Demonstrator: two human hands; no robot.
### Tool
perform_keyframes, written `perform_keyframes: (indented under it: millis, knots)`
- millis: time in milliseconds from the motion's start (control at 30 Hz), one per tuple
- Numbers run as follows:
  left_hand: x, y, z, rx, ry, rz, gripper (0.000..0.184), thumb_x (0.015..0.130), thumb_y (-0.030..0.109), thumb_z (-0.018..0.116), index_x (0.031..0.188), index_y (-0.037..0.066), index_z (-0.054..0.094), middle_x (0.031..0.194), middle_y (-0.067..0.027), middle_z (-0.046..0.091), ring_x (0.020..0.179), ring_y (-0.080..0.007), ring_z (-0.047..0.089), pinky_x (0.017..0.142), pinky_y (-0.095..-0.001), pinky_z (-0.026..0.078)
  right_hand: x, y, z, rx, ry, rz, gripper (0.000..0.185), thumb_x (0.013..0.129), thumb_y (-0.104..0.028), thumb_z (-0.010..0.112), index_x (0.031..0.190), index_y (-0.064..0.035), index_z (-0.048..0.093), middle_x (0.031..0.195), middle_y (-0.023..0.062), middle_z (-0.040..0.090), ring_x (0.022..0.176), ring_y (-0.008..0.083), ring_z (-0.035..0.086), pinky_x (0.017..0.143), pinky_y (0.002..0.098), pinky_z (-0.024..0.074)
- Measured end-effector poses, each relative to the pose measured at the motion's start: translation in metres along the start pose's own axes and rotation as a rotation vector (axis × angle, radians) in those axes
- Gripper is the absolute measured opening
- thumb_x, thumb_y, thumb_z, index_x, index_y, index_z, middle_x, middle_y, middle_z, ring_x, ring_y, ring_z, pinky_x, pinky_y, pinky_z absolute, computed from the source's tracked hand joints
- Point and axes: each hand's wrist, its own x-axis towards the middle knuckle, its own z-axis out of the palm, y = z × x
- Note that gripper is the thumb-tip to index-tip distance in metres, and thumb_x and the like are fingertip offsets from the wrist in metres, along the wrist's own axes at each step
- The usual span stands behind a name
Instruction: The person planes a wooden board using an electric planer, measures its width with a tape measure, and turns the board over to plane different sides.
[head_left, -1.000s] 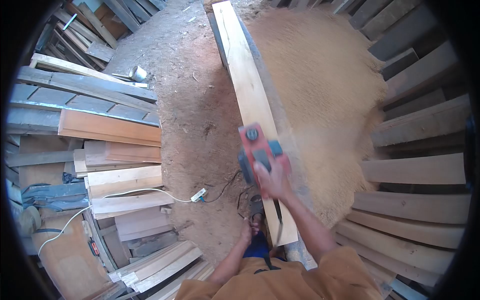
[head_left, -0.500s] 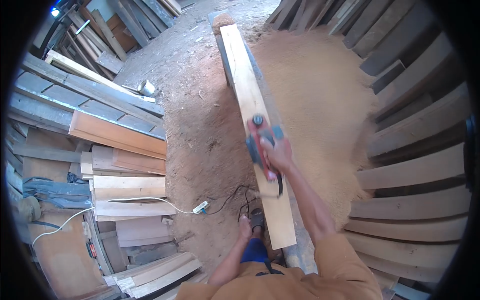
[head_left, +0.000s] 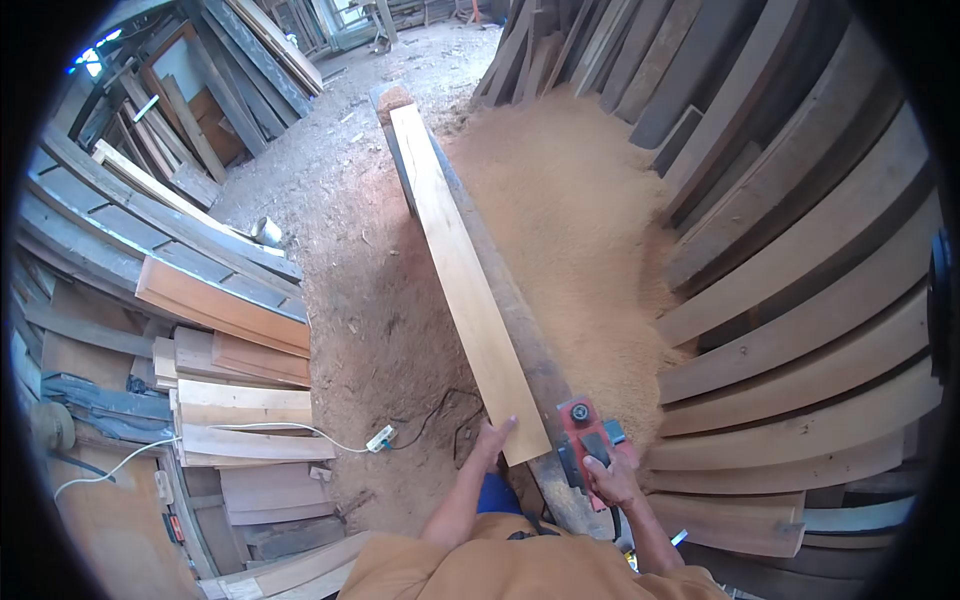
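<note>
A long pale board (head_left: 465, 285) lies lengthwise on a narrow dark wooden bench (head_left: 510, 305). My left hand (head_left: 493, 438) grips the left edge of the board near its close end, with the thumb on top. Wrapped round the handle of a red and black electric planer (head_left: 580, 418) is my right hand (head_left: 612, 476). The planer is beside the board's near right corner, over the bench, off the board's face. Its dark cord hangs down behind my right hand.
Stacked boards (head_left: 245, 402) lie on the left, and many planks (head_left: 800, 370) line the right side. Sawdust (head_left: 560, 210) is heaped right of the bench. A white cord with a socket block (head_left: 381, 438) crosses the floor on the left. A small pot (head_left: 266, 231) stands farther off.
The planer in my right hand has come off the board, back toward me and to the right. My left hand has risen from beside my leg and taken hold of the board's near end.
</note>
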Motion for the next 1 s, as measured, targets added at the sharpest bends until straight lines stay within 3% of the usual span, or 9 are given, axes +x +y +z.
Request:
perform_keyframes:
  millis: [100, 167, 300, 400, 467, 533, 633, 833, 1000]
  knots:
    - [-0.020, 0.017, -0.001, 0.093, 0.104, -0.052, 0.071, 0.092, 0.023, 0.081, 0.139, -0.015, 0.043, 0.128, -0.0248, 0.068, 0.109, -0.0289, 0.071, 0.090, -0.0376, 0.059, 0.004, 0.065, -0.002, -0.079, 0.084, -0.108, 0.025, 0.100, -0.027, 0.065, 0.096, -0.0029, 0.061, 0.058, 0.0024, 0.054, 0.042, 0.0123, 0.051, 0.035, 0.0307, 0.0380]
    - [-0.004, -0.022, -0.036, 0.297, 0.112, 0.017, 0.085, 0.087, 0.028, 0.084, 0.140, -0.019, 0.037, 0.128, -0.0287, 0.066, 0.114, -0.0317, 0.070, 0.095, -0.0393, 0.057, 0.002, 0.087, -0.004, -0.121, 0.101, -0.123, 0.026, 0.100, -0.028, 0.065, 0.097, -0.0026, 0.062, 0.058, 0.0031, 0.055, 0.041, 0.0130, 0.051, 0.034, 0.0312, 0.0376]
    - [-0.056, -0.004, -0.059, 0.845, 0.357, 0.062, 0.098, 0.079, 0.037, 0.087, 0.135, -0.023, 0.033, 0.128, -0.0356, 0.062, 0.121, -0.0395, 0.066, 0.103, -0.0437, 0.053, -0.028, 0.062, -0.004, -0.035, 0.019, 0.054, 0.030, 0.099, -0.032, 0.067, 0.102, -0.0027, 0.064, 0.060, 0.0045, 0.057, 0.042, 0.0139, 0.052, 0.034, 0.0314, 0.0380]
    - [-0.111, 0.027, -0.050, 0.973, 0.384, 0.107, 0.094, 0.076, 0.040, 0.085, 0.131, -0.017, 0.035, 0.126, -0.0374, 0.061, 0.122, -0.0452, 0.063, 0.105, -0.0468, 0.051, -0.027, 0.091, 0.003, -0.037, 0.002, 0.005, 0.034, 0.099, -0.036, 0.067, 0.105, -0.0027, 0.065, 0.064, 0.0052, 0.060, 0.045, 0.0147, 0.054, 0.037, 0.0321, 0.0411]
    - [-0.139, 0.050, -0.036, 1.022, 0.399, 0.016, 0.089, 0.076, 0.040, 0.083, 0.128, -0.015, 0.036, 0.125, -0.0377, 0.061, 0.119, -0.0468, 0.064, 0.103, -0.0480, 0.051, -0.025, 0.106, 0.008, -0.051, 0.003, -0.028, 0.035, 0.099, -0.038, 0.068, 0.105, -0.0031, 0.066, 0.067, 0.0053, 0.061, 0.048, 0.0150, 0.056, 0.041, 0.0326, 0.0441]
    - [-0.145, 0.054, -0.029, 1.070, 0.420, -0.026, 0.084, 0.076, 0.039, 0.082, 0.126, -0.012, 0.037, 0.124, -0.0371, 0.060, 0.117, -0.0477, 0.063, 0.101, -0.0492, 0.052, -0.026, 0.111, 0.010, -0.034, -0.019, 0.027, 0.037, 0.099, -0.040, 0.068, 0.105, -0.0038, 0.066, 0.069, 0.0052, 0.063, 0.051, 0.0151, 0.059, 0.045, 0.0330, 0.0471]
    - [-0.138, 0.039, -0.030, 1.139, 0.482, 0.040, 0.078, 0.074, 0.037, 0.081, 0.122, -0.008, 0.039, 0.122, -0.0345, 0.057, 0.116, -0.0475, 0.061, 0.098, -0.0511, 0.052, -0.029, 0.112, 0.010, 0.027, -0.103, 0.216, 0.050, 0.094, -0.042, 0.070, 0.122, -0.0013, 0.066, 0.070, 0.0064, 0.065, 0.059, 0.0162, 0.063, 0.055, 0.0347, 0.0514]
    - [-0.113, -0.004, -0.067, 1.154, 0.570, 0.212, 0.070, 0.070, 0.032, 0.081, 0.117, -0.002, 0.042, 0.118, -0.0281, 0.054, 0.114, -0.0467, 0.057, 0.096, -0.0543, 0.050, -0.019, 0.137, 0.011, 0.065, -0.144, 0.107, 0.037, 0.095, -0.038, 0.069, 0.086, -0.0022, 0.066, 0.067, 0.0043, 0.064, 0.058, 0.0141, 0.061, 0.052, 0.0332, 0.0488]
    - [-0.120, 0.010, -0.089, 1.068, 0.528, 0.160, 0.075, 0.071, 0.031, 0.082, 0.125, -0.001, 0.042, 0.123, -0.0267, 0.055, 0.116, -0.0472, 0.058, 0.098, -0.0539, 0.050, -0.013, 0.112, 0.001, -0.018, -0.259, 0.168, 0.037, 0.095, -0.039, 0.069, 0.087, -0.0027, 0.067, 0.074, 0.0034, 0.066, 0.068, 0.0141, 0.064, 0.065, 0.0343, 0.0518]
